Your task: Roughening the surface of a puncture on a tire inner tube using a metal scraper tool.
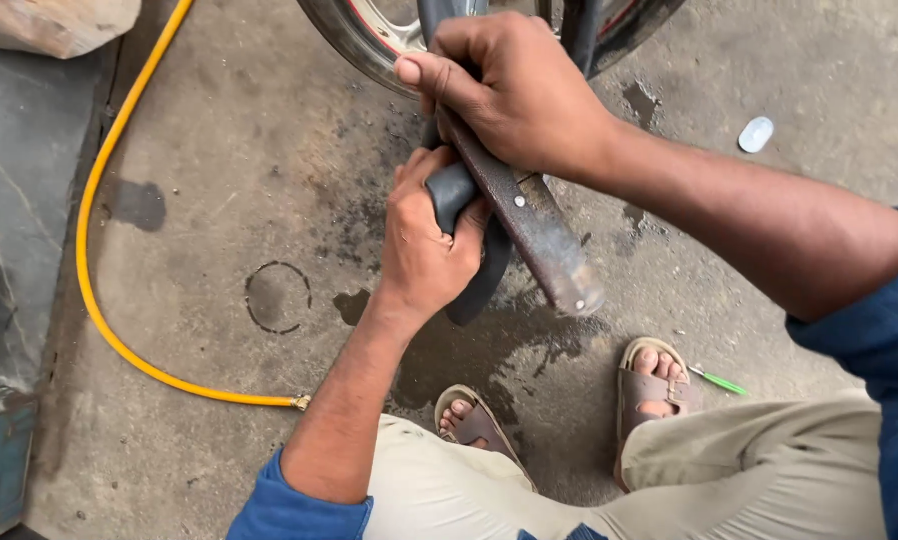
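1. Grip first: the left hand (424, 245) is curled shut around a fold of black rubber inner tube (469, 235), pinching it just below the wheel (369, 40); the loose end of the tube hangs down past the palm, toward the floor (219, 200).
2. To the right of that, the right hand (514, 90) is clenched tight over the upper end of a flat, rusty tyre lever (534, 225), right up against the wheel's rim. The lever slants down and away from the wheel, crossing over the left fingers, its blunt tip free in the air.
3. By my judgement the step in hand is working the tube at the rim, the lever doing the prying and the left hand managing the rubber. The next move would call for a firm lever angle and care not to nip the tube between steel and rim.
4. Well left of the wheel, a yellow hose (99, 190) curves across the floor.
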